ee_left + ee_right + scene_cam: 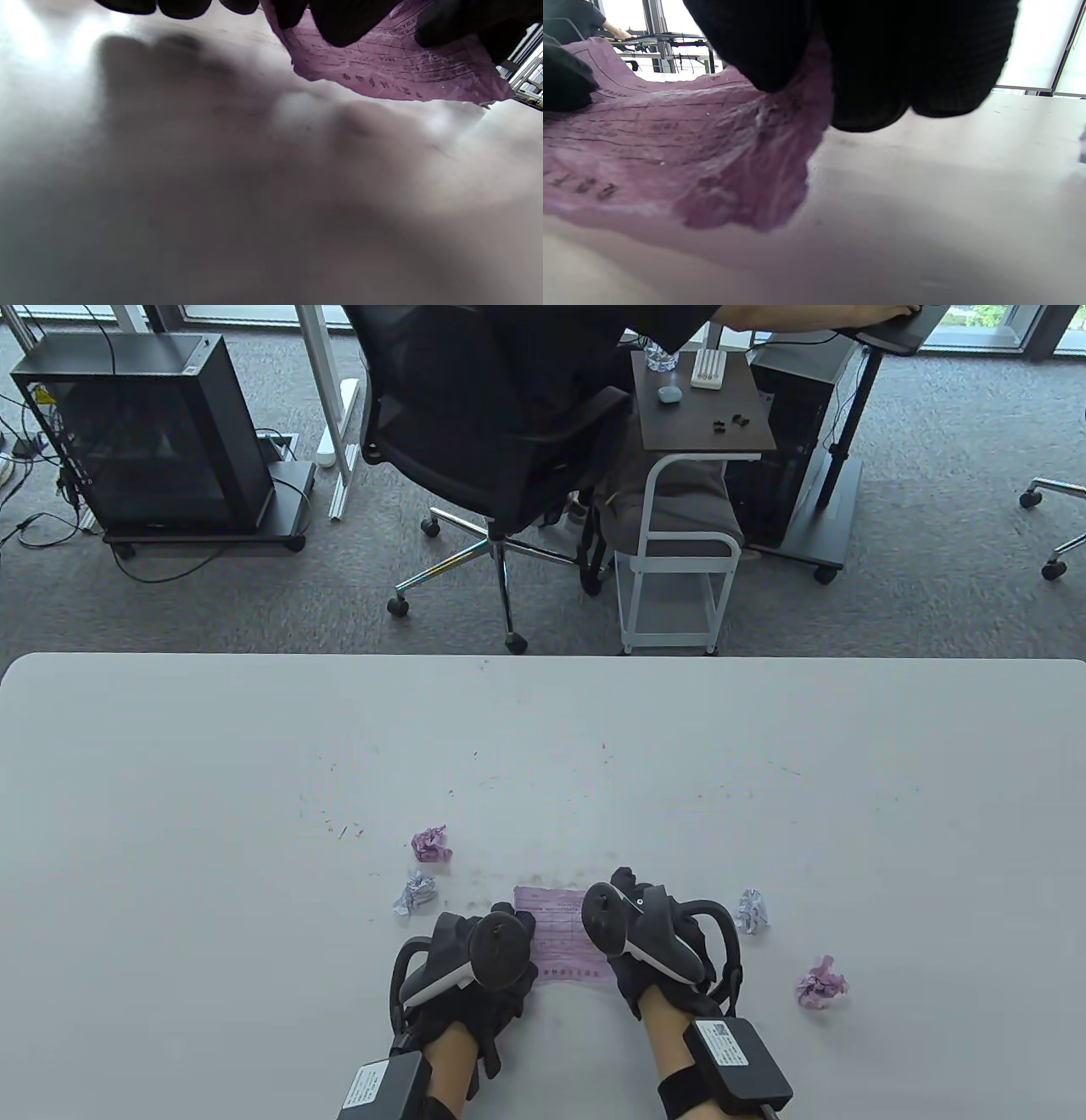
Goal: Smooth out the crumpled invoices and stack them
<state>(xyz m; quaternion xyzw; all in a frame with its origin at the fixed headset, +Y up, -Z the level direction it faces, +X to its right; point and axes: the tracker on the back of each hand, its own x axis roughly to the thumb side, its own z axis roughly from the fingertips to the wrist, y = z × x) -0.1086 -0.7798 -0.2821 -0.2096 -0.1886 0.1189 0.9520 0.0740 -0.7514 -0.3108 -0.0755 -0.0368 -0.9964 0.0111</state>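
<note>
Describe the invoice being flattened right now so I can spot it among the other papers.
Start at the near edge of the grey table, where the two gloved hands come in. Between the left hand and the right hand lies a pink printed invoice, both hands resting on its sides. It is the only sheet spread open; the pink and white papers around it are all crumpled balls.

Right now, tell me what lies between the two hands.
Table view: the pink invoice spans the gap, the left hand on its left edge and the right hand on its right.
</note>
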